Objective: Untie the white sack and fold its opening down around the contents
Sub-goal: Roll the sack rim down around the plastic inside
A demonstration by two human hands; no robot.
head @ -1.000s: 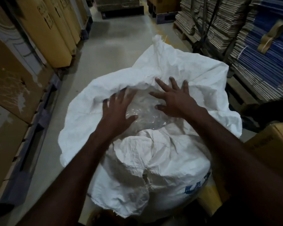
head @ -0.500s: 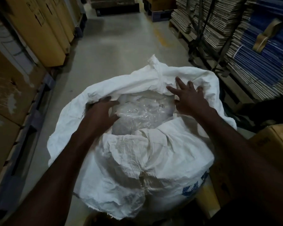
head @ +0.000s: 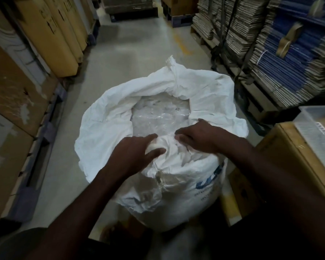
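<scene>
Hands — left hand (head: 137, 150) and right hand (head: 197, 136) — pinch the white sack (head: 109, 117)'s near rim to roll it below the clear plastic contents (head: 161, 117).

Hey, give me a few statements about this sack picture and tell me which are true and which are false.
1. The crumpled white woven sack is open at the top. True.
2. Clear plastic contents show inside the opening. True.
3. The left hand is lifted off the sack, gripping a cardboard box. False: it rests on the sack's near rim, thumb and fingers around a bunched fold.
4. The right hand is on the near rim beside the left hand. True.
5. The sack stands on a wooden table. False: it stands in an aisle on the grey concrete floor.
6. The sack's printing is red. False: the blue printing is on its side.
</scene>
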